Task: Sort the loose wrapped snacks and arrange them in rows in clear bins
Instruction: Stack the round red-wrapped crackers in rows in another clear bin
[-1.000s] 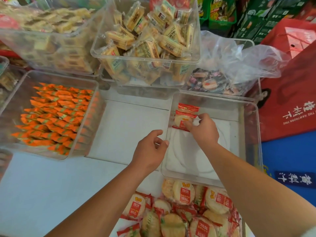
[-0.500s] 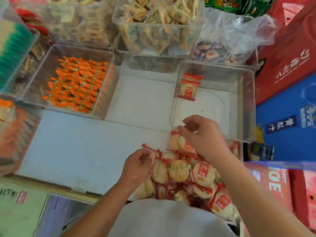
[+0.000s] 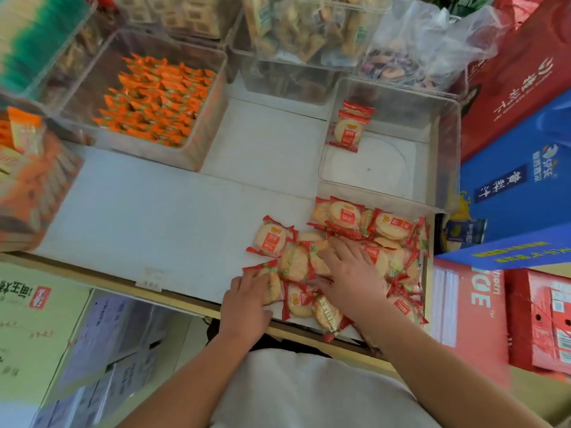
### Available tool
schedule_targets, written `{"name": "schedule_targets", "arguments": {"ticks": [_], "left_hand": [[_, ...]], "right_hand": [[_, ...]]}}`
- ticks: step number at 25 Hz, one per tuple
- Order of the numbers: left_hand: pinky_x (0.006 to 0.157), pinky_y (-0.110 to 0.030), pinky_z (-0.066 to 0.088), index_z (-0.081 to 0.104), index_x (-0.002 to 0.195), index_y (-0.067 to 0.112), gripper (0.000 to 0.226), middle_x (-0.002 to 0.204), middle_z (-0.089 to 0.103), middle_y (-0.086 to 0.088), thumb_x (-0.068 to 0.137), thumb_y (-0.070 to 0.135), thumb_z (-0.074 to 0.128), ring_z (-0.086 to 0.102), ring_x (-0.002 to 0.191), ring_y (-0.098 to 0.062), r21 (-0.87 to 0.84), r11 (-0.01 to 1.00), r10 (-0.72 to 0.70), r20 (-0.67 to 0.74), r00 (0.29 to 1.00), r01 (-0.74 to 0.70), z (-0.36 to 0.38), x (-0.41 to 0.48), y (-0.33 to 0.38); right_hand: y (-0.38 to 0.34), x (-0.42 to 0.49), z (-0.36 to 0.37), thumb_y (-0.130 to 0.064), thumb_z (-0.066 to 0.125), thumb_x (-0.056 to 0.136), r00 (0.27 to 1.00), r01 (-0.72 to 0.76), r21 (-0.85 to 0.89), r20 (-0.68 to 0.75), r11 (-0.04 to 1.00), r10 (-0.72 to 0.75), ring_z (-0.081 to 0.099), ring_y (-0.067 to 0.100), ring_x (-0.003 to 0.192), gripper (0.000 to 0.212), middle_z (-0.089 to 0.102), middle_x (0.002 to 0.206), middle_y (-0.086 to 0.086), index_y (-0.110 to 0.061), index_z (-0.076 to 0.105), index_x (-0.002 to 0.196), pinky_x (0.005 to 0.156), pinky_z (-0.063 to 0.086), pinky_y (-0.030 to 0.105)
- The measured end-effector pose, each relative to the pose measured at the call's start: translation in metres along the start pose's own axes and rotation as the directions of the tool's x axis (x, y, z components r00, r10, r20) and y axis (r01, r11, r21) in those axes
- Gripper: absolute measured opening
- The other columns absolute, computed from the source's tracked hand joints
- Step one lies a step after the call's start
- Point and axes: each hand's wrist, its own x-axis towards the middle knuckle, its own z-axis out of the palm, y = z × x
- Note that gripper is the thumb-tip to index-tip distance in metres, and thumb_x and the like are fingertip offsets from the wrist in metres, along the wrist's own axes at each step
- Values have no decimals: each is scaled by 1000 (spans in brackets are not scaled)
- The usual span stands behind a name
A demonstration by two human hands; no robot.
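Observation:
A pile of loose round rice cracker packs (image 3: pixel 346 217) in red-edged wrappers lies at the near right of the white shelf (image 3: pixel 173 217). My right hand (image 3: pixel 349 273) lies flat on the middle of the pile with its fingers spread. My left hand (image 3: pixel 247 301) rests its fingers on one pack (image 3: pixel 272 285) at the pile's left edge. Behind the pile stands a clear bin (image 3: pixel 445 143). Two of the same packs (image 3: pixel 349 128) stand upright in a short row at its back left corner; the rest of its floor is bare.
A clear bin of orange wrapped candies (image 3: pixel 154 103) sits at the left, and bins of yellow wrapped snacks (image 3: pixel 293 29) stand behind. A clear plastic bag (image 3: pixel 432 41) lies at the back right. Red and blue cartons (image 3: pixel 509 186) flank the shelf's right side. Cardboard boxes (image 3: pixel 37 329) stand below.
My right hand has left the bin and dropped flat onto the loose pile. My left hand has come back to the pile's left edge. The view has tilted down.

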Motion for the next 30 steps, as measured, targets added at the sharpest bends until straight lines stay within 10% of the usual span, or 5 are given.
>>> {"name": "schedule_targets", "arguments": {"ticks": [9,14,18,25,30], "left_hand": [[70,-36,56,57,109,25,17,91,68,6,95,33,61,67,81,-20,-583,802,-246,-118,962,133,-41,-21,-6],[64,-30,53,65,110,27,22,90,77,3,91,19,73,74,78,-15,-960,245,-285,62,957,136,-103,-43,21],[67,-32,51,68,113,25,29,90,77,-1,88,14,77,67,75,-17,-982,150,-240,72,968,111,-126,-55,37],[78,-25,57,70,113,36,26,103,76,13,96,17,66,72,94,-6,-951,308,-106,-32,994,2,-149,-54,64],[91,-12,48,38,147,57,58,124,48,26,101,27,55,55,106,10,-523,814,282,-20,959,-250,-145,-48,68]], "right_hand": [[-3,19,-41,-33,59,96,991,-109,161,-54,981,119,65,19,101,33,66,116,-7,-28,59,129,75,55,35],[-26,-13,-99,-19,78,91,929,-289,935,221,207,298,76,31,80,27,78,98,6,-20,70,117,78,64,43],[-31,-45,-109,-6,71,94,936,-252,967,237,27,262,77,27,95,31,79,106,5,-21,68,121,84,63,43],[-8,-70,-92,-6,73,90,899,-215,967,141,139,414,76,19,95,32,78,103,-4,-27,68,115,85,63,45],[9,-77,-94,-16,71,94,901,-126,925,-44,357,431,72,12,89,22,74,97,-10,-31,66,109,78,61,34]]}}
